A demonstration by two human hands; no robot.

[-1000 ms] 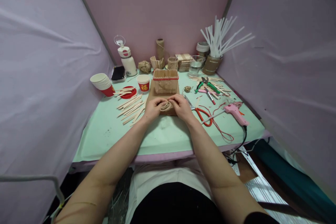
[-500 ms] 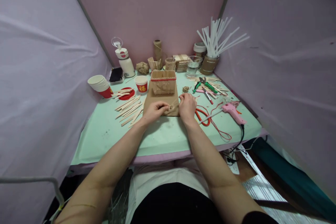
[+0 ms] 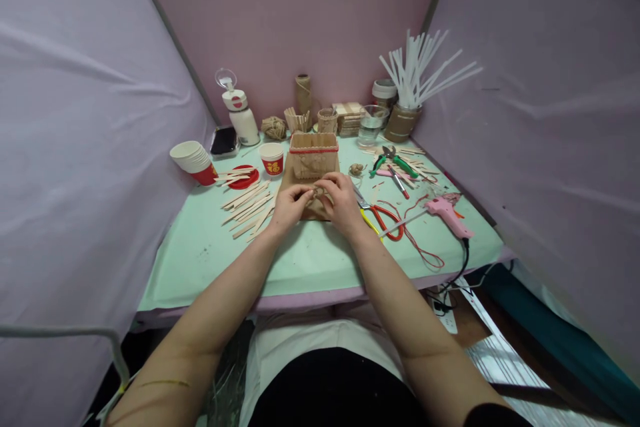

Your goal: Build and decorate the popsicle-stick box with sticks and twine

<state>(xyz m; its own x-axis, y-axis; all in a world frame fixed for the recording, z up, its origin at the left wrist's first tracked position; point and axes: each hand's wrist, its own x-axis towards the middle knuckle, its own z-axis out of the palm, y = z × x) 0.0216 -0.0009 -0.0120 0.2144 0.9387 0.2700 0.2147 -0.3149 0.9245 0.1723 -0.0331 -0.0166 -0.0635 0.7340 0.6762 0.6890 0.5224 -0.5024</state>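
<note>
My left hand (image 3: 291,207) and my right hand (image 3: 343,200) meet over a brown cardboard sheet (image 3: 316,212), fingertips pinched together. Between them is a small loop of tan twine (image 3: 319,193), partly hidden by the fingers. Just beyond stands a small box of wooden craft sticks (image 3: 314,159) with a red cord round its rim. A little ball of twine (image 3: 356,170) lies to the right of the box. Scissors with red and yellow on the handles (image 3: 387,221) rest beside my right hand.
Loose craft sticks (image 3: 247,210), a red-and-white paper cup (image 3: 272,160) and stacked cups (image 3: 194,163) are on the left. To the right lie green-handled pliers (image 3: 395,160) and a pink glue gun (image 3: 449,215) with its cord. A glass of water (image 3: 371,127) stands behind.
My right hand has moved left, up to my left hand, so the twine stretched between them is now a small loop at the fingertips. More of the scissors shows.
</note>
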